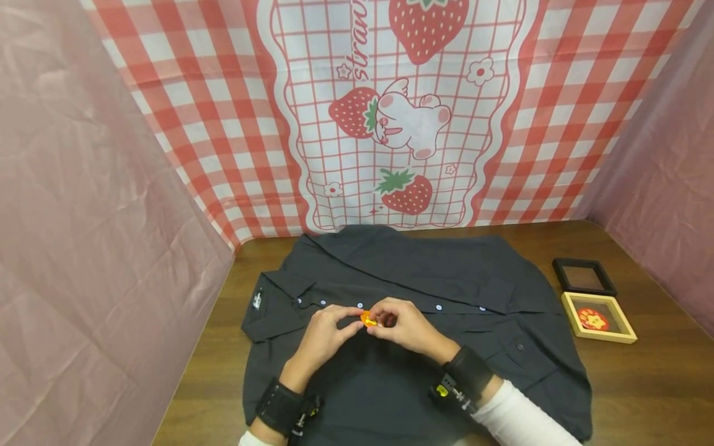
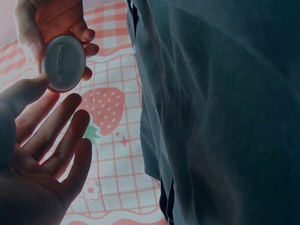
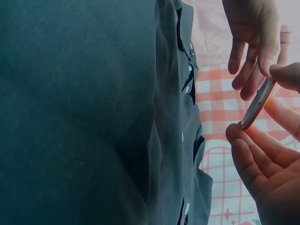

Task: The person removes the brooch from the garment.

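Note:
An orange round pin badge (image 1: 366, 319) is held up between both hands over a dark button-up shirt (image 1: 357, 384). My left hand (image 1: 325, 336) pinches its edge between thumb and index finger, the other fingers spread. On the opposite side, my right hand (image 1: 411, 327) grips the rim with thumb and fingertips. The badge's grey back (image 2: 70, 68), with its pin bar lying along it, faces the left wrist camera. Seen nearly edge-on in the right wrist view, the badge (image 3: 257, 105) spans the two hands. The shirt lies spread on the table, its collar to the left.
On the wooden table (image 1: 206, 347), a black frame (image 1: 608, 285) sits at the right. Beside it lies a pale wooden frame (image 1: 608, 338) with a red round piece showing a yellow star (image 1: 593, 319). A strawberry-print checked cloth (image 1: 268, 186) hangs behind; pink cloth (image 1: 111, 248) flanks both sides.

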A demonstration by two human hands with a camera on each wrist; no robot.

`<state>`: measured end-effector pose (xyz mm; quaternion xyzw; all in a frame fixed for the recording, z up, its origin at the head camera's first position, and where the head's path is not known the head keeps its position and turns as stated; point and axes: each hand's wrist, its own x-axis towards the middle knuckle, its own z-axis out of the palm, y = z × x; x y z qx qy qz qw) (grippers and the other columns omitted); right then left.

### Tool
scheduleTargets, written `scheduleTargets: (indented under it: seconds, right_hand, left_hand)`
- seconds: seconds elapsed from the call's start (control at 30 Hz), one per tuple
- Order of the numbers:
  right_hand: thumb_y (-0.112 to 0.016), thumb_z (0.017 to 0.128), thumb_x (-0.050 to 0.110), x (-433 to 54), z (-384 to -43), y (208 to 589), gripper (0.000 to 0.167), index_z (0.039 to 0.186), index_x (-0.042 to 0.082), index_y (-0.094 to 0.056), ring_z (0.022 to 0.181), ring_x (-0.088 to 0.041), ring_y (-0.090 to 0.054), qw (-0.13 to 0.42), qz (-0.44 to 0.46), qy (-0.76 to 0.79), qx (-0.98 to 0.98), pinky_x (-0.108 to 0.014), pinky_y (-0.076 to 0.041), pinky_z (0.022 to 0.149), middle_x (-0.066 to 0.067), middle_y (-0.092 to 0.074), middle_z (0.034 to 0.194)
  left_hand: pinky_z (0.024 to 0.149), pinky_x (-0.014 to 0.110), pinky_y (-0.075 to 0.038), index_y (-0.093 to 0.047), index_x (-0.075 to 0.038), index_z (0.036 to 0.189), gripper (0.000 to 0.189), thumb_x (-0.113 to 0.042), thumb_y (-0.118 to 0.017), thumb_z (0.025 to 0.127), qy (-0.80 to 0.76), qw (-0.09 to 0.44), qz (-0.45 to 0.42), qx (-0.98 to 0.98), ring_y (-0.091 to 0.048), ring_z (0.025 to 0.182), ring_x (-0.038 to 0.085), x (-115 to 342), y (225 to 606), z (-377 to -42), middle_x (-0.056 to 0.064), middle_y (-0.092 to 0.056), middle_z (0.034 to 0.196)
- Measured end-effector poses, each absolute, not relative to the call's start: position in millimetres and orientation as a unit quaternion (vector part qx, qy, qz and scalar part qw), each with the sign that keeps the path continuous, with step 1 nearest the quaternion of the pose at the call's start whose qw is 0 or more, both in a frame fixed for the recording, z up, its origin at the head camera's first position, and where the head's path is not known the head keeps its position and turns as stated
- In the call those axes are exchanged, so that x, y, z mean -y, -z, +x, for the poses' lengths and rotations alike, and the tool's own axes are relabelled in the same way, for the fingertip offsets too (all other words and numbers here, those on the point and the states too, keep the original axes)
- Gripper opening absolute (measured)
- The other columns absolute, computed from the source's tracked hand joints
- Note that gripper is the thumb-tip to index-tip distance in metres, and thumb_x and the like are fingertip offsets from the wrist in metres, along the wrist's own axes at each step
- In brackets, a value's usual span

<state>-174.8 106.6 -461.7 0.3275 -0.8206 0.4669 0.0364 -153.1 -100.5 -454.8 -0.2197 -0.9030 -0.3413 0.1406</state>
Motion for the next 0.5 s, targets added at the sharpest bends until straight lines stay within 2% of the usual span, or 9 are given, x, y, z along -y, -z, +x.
scheduleTargets:
  seconds: [0.13,0.5]
  right_hand:
    - [-0.079,0.080,0.015,-106.4,-174.2,460.4,0.015,0.091,0.012,-0.070,0.073,-0.011,-0.061,0.049,0.331,-0.457,0.824,-0.026,-0.054,0.064,-0.002,-0.068,0.091]
    - [-0.080,0.080,0.018,-108.3,-166.0,460.0,0.019,0.094,0.015,-0.069,0.076,-0.009,-0.057,0.093,0.331,-0.406,0.847,-0.023,-0.052,0.069,0.003,-0.065,0.093]
  left_hand:
    - [0.081,0.037,-0.056,-0.077,-0.012,0.105,0.024,-0.022,-0.077,0.083,0.332,0.140,-0.217,0.907,-0.070,0.095,0.018,101.1,454.0,-153.5,0.003,-0.076,0.100]
    - [0.086,0.040,-0.055,-0.076,-0.012,0.107,0.026,-0.026,-0.075,0.085,0.320,0.117,-0.220,0.914,-0.069,0.100,0.020,101.6,454.3,-152.7,0.003,-0.076,0.104]
